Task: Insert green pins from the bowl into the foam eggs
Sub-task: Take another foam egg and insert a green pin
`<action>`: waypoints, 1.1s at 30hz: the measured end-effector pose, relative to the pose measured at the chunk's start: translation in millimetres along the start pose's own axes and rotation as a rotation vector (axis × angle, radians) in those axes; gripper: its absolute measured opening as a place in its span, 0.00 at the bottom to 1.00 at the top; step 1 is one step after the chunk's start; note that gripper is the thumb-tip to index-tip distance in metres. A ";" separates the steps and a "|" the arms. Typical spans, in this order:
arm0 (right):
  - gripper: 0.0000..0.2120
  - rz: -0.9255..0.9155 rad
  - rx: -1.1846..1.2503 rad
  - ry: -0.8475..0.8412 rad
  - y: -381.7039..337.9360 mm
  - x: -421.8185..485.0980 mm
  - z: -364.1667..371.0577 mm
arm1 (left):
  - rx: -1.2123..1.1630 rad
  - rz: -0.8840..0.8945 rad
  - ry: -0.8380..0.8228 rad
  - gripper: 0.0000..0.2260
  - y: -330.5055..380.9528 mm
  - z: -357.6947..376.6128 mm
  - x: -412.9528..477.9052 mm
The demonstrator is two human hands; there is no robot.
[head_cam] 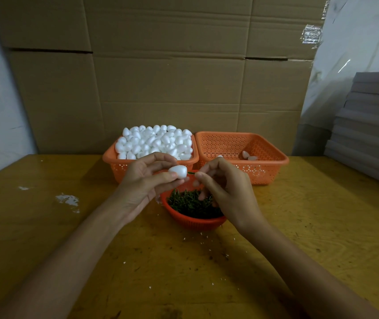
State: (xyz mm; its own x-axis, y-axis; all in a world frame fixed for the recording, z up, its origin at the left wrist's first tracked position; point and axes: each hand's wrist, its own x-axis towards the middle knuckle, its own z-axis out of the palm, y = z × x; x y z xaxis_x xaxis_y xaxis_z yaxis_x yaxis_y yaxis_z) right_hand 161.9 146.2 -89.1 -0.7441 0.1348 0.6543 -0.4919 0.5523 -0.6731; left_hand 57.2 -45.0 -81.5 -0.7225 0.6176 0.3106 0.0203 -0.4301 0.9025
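Pinching a foam egg (pixel 178 171) in the left grip (pixel 147 180) and a green pin (pixel 191 173) in the right grip (pixel 227 192), seemingly hardly begun: far-left basket (pixel 110 158) heaped, far-right basket (pixel 274 158) holding few.

At centre frame the foam eggs (pixel 154 141) are plain white, heaped in an orange basket (pixel 119 169) punched with small holes. The second basket (pixel 264 173), to its right, shows the same orange and dotted pattern. The held egg (pixel 178 171) is white too, and the single pin (pixel 190 173) at its tip is dark green. Lower down, dark green pins (pixel 190 203) fill a red-orange bowl (pixel 195 223). The table (pixel 322 215) is yellow-brown with wood grain and white flecks. The cardboard (pixel 160 77) behind is brown.
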 end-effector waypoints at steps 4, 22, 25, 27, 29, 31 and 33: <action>0.03 -0.029 -0.014 -0.006 -0.2 -0.6 0.5 | 0.028 -0.007 -0.020 0.10 -0.6 1.3 -1.0; 0.03 -0.147 -0.246 -0.181 3.7 -0.2 -2.0 | 0.344 0.087 0.015 0.13 -4.4 -3.3 -1.9; 0.04 -0.150 -0.241 -0.183 4.9 0.6 -2.4 | 0.370 0.083 0.016 0.13 -4.5 -4.2 -1.0; 0.05 -0.142 -0.234 -0.181 5.3 0.6 -1.8 | 0.370 0.085 0.014 0.14 -3.1 -5.3 -0.2; 0.07 -0.124 -0.228 -0.183 5.6 -0.1 -0.5 | 0.377 0.096 0.009 0.19 -2.2 -6.0 0.2; 0.10 -0.104 -0.220 -0.189 5.7 -1.1 0.7 | 0.365 0.105 0.004 0.23 -3.2 -7.0 0.7; 0.11 -0.087 -0.217 -0.198 5.7 -1.9 1.5 | 0.349 0.108 0.004 0.26 -5.2 -7.6 1.5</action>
State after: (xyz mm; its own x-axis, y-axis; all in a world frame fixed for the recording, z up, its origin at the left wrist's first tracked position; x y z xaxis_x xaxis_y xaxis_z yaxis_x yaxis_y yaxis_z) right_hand 159.9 147.8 -94.8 -0.7874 -0.0720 0.6122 -0.4657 0.7202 -0.5142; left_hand 50.8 -46.9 -88.0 -0.7059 0.5784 0.4088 0.3306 -0.2413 0.9124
